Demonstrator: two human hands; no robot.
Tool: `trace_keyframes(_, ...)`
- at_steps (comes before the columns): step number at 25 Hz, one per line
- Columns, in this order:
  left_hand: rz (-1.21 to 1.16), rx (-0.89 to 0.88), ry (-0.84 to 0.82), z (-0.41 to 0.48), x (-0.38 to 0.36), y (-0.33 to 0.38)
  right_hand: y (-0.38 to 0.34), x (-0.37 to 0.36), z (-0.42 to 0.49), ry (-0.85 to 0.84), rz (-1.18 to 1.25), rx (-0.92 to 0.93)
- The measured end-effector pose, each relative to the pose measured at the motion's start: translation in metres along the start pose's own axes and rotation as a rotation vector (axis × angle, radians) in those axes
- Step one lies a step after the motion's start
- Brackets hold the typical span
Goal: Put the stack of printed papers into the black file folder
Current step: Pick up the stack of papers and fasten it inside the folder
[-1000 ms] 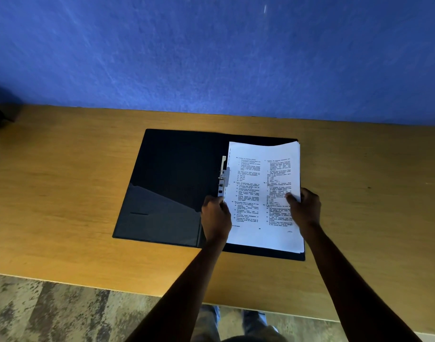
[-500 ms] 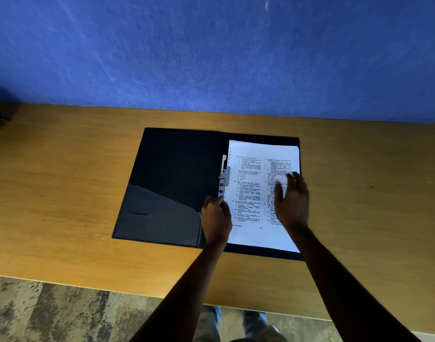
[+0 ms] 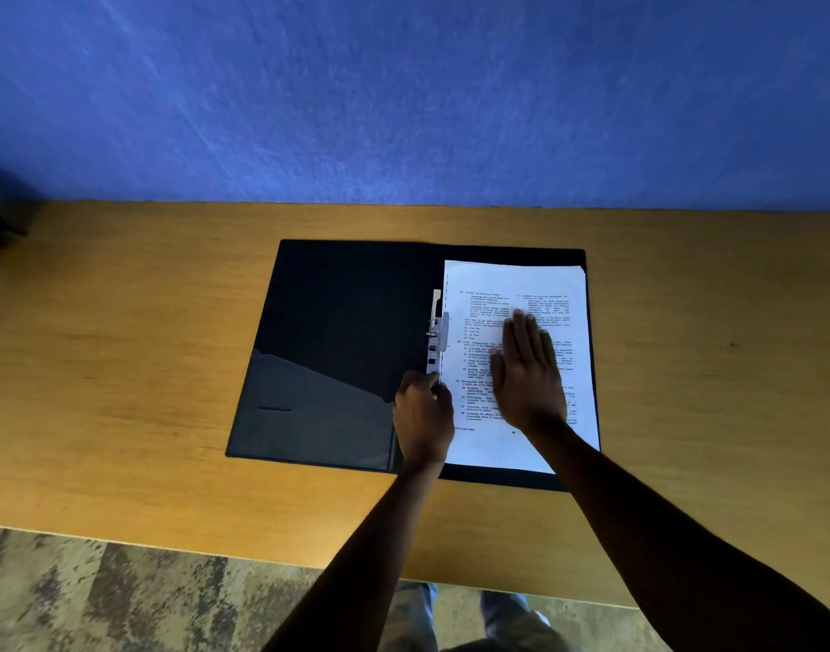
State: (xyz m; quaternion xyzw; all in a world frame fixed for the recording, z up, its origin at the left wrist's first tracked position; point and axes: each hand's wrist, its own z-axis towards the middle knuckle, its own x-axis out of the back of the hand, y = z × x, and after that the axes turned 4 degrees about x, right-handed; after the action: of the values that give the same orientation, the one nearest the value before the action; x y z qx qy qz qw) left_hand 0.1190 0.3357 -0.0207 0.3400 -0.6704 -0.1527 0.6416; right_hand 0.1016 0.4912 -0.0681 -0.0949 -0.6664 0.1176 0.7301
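Head view: the stack of printed papers (image 3: pixel 540 284) is pressed flat by the open right hand (image 3: pixel 528 374) in the black file folder (image 3: pixel 347 322), while the clip (image 3: pixel 437 336) at its 9 o'clock edge is pinched by the closed left hand (image 3: pixel 422 411), probably to be clamped next.

Right hand (image 3: pixel 528 374) lies flat on the papers (image 3: pixel 516 284) in the open folder (image 3: pixel 337 322) — left hand (image 3: pixel 424 423) at the clip (image 3: pixel 437 336).

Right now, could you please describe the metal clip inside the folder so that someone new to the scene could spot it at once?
On the wooden desk lies an open black file folder, with printed papers on its right half. The metal clip runs along the centre fold at the papers' left edge, just above the left hand. It is the only pale, shiny strip against the dark folder.
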Motion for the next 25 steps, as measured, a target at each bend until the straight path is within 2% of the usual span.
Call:
trace_keyframes(4,-0.003,0.006,0.044,0.006,0.009,0.003,-0.001,0.0,0.0,0.025,-0.002,0.002)
trace_keyframes(8,0.006,-0.077,0.122,0.045,0.017,0.02,-0.002,-0.001,-0.001,0.038,-0.016,-0.001)
trace_keyframes(11,-0.067,-0.044,0.037,0.091,0.016,0.041,-0.002,-0.002,0.0,0.032,-0.024,-0.007)
trace_keyframes(14,-0.233,0.06,-0.125,0.12,0.012,0.047,-0.002,-0.003,0.0,0.031,-0.03,-0.006)
trace_keyframes(16,-0.335,0.155,-0.231,0.126,0.01,0.044,-0.002,-0.002,0.0,0.032,-0.029,-0.008)
trace_keyframes(19,-0.522,0.235,-0.284,0.119,0.012,0.04,-0.002,-0.001,0.001,0.03,-0.026,-0.01)
trace_keyframes(21,-0.617,0.203,-0.278,0.11,0.018,0.036,-0.002,0.0,0.0,0.029,-0.021,-0.011)
trace_keyframes(25,-0.647,0.156,-0.338,0.09,0.038,0.028,-0.003,0.003,-0.001,0.035,-0.021,-0.011)
